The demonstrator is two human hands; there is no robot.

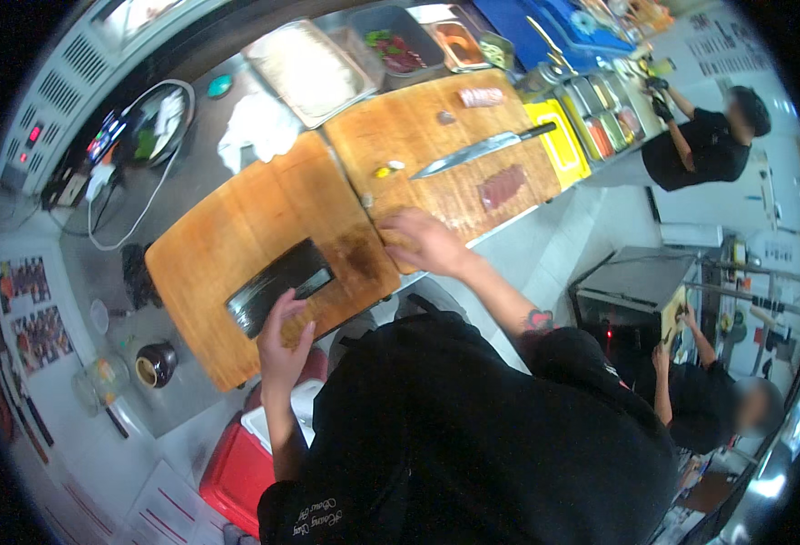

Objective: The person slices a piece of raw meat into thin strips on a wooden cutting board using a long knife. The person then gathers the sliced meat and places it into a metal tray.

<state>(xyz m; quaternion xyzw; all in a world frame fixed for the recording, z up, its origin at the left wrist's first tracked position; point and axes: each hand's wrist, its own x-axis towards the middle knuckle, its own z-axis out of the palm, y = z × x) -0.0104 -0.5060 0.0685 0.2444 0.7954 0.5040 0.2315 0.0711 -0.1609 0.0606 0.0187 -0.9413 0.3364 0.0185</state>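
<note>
My left hand is over the front edge of the left wooden cutting board, its thumb and fingers curled around a golden-brown, grainy lump. Beside its fingertips lies a glossy black rectangular plate or slab. My right hand is low over the seam between the two boards, its fingers around a similar tan lump, partly hidden. A dark brown smear marks the board between the hands. On the right cutting board lie a long kitchen knife and a dark red slab of meat or fish.
Behind the boards stand a metal tray of white food, a bin with red and green food and a white cloth. A yellow tray adjoins the right board. Two people work on the right. A small dark jar sits left.
</note>
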